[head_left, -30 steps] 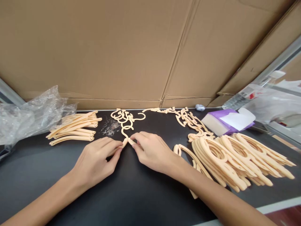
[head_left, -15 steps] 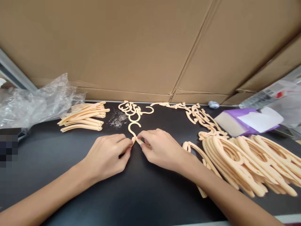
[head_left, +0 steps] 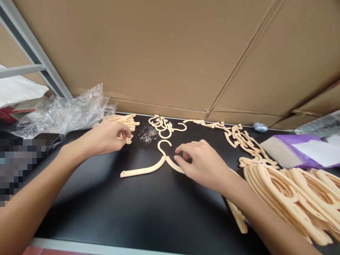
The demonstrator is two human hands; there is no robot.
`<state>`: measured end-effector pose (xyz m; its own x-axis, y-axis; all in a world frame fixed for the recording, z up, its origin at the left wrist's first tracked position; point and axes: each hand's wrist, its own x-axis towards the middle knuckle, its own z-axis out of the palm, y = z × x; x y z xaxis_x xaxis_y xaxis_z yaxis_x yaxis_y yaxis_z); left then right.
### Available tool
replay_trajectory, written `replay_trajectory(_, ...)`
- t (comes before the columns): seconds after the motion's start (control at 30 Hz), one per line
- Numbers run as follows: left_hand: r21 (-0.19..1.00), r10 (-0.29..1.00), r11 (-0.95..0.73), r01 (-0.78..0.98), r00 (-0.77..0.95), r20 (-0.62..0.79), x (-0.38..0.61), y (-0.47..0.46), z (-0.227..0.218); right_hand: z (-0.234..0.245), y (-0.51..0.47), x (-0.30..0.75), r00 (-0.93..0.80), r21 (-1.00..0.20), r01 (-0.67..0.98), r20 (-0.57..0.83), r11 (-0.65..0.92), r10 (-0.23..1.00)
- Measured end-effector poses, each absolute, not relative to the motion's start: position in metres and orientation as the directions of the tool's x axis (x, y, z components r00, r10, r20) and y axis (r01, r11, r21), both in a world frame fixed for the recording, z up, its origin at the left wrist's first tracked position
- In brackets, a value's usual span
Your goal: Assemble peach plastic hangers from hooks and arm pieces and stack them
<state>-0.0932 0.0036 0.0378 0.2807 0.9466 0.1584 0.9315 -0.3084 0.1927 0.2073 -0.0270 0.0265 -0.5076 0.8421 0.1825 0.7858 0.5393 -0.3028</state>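
Observation:
A beige plastic hanger (head_left: pixel 143 171) lies on the black table, its hook (head_left: pixel 162 143) pointing away from me and its left arm fully in view. My right hand (head_left: pixel 200 163) hovers over the hanger's right arm, thumb and index finger apart, hiding that arm's far end. Away to the left, my left hand (head_left: pixel 107 137) is by a pile of curved beige hanger bars (head_left: pixel 131 119). Its fingers are bent with a gap to the thumb, and I see nothing held in them. The hand covers part of this pile.
Loose hooks (head_left: pixel 164 127) lie behind the hanger. More small beige parts (head_left: pixel 237 136) sit at back right. Stacked hanger pieces (head_left: pixel 287 202) and a purple packet (head_left: pixel 300 150) occupy the right side. Crumpled clear plastic (head_left: pixel 69 113) is at left, before a cardboard wall (head_left: pixel 159 53).
Both hands have let go of the hanger at its joint. My left hand has moved left to the bars; my right hand has drawn slightly right. The view has shifted left.

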Motion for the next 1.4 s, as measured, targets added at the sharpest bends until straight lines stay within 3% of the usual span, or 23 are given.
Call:
replay_trajectory(0.17, 0.212, 0.940, -0.341, 0.916, 0.325, 0.107, -0.110, 0.011, 0.028, 0.035, -0.020, 0.218, -0.423, -0.283, 0.838, 0.201, 0.465, 0.884)
replay_trajectory(0.37, 0.139, 0.940, -0.334, 0.932, 0.318, 0.125, -0.100, 0.009, 0.024, 0.043, -0.016, 0.228, -0.365, -0.277, 0.875, 0.162, 0.397, 0.917)
replay_trajectory(0.43, 0.133, 0.916, -0.384, 0.914, 0.358, 0.182, -0.087, 0.005, 0.024, 0.047, -0.014, 0.232, -0.338, -0.270, 0.891, 0.145, 0.365, 0.930)
replay_trajectory(0.5, 0.142, 0.860, -0.454, 0.880, 0.391, 0.329, -0.067, -0.004, 0.020, 0.052, -0.008, 0.237, -0.292, -0.254, 0.911, 0.158, 0.325, 0.943)
replay_trajectory(0.6, 0.147, 0.714, -0.652, 0.744, 0.537, 0.449, -0.034, -0.024, 0.011, 0.062, 0.008, 0.250, -0.192, -0.167, 0.960, 0.185, 0.223, 0.964)
replay_trajectory(0.77, 0.101, 0.621, -0.770, 0.631, 0.702, 0.348, -0.008, -0.051, 0.000, 0.071, 0.038, 0.272, -0.036, 0.081, 0.996, 0.108, 0.027, 0.994)
replay_trajectory(0.9, 0.107, 0.642, -0.759, 0.642, 0.713, 0.282, -0.010, -0.052, -0.003, 0.065, 0.058, 0.280, 0.016, 0.173, 0.985, -0.006, -0.014, 1.000)
replay_trajectory(1.17, 0.120, 0.660, -0.743, 0.658, 0.694, 0.287, -0.013, -0.050, -0.004, 0.046, 0.077, 0.293, 0.144, 0.190, 0.974, -0.102, -0.123, 0.984)
replay_trajectory(1.4, 0.078, 0.649, -0.751, 0.656, 0.710, 0.272, -0.014, -0.050, -0.003, 0.039, 0.067, 0.294, 0.055, 0.102, 0.994, -0.158, -0.039, 0.986)
